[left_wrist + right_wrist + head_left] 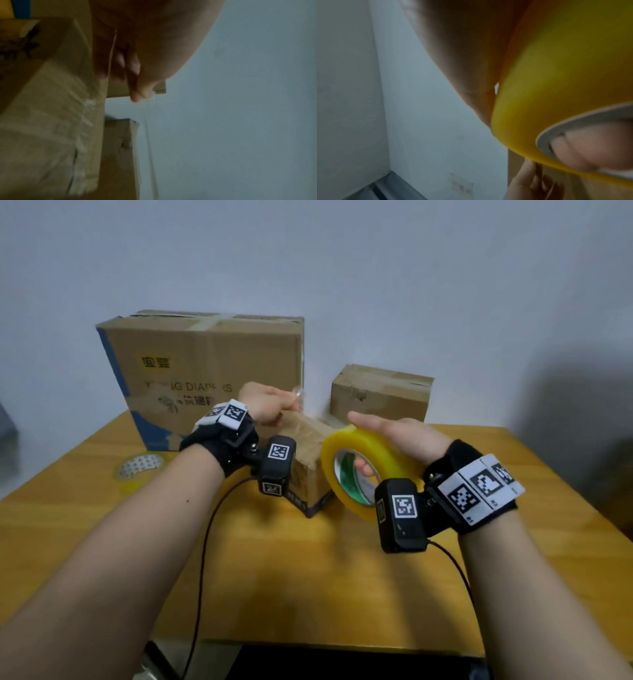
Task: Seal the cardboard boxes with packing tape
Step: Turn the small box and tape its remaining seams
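My right hand (359, 440) grips a big yellow roll of packing tape (352, 446), thumb over its rim and fingers (583, 150) through the core (356, 474). The roll (565, 81) is held tilted just right of a small cardboard box (308, 453) in the middle of the table. My left hand (287, 402) hovers above that box's far end and pinches the loose end of the clear tape (298, 393). In the left wrist view the fingertips (137, 94) are curled together and a faint clear strip (149, 135) runs from them.
A large printed diaper box (205, 371) stands at the back left, a medium cardboard box (380, 395) at the back right. A second tape roll (140, 469) lies flat on the left of the yellow wooden table (308, 577). Wrist-camera cables trail toward the near edge.
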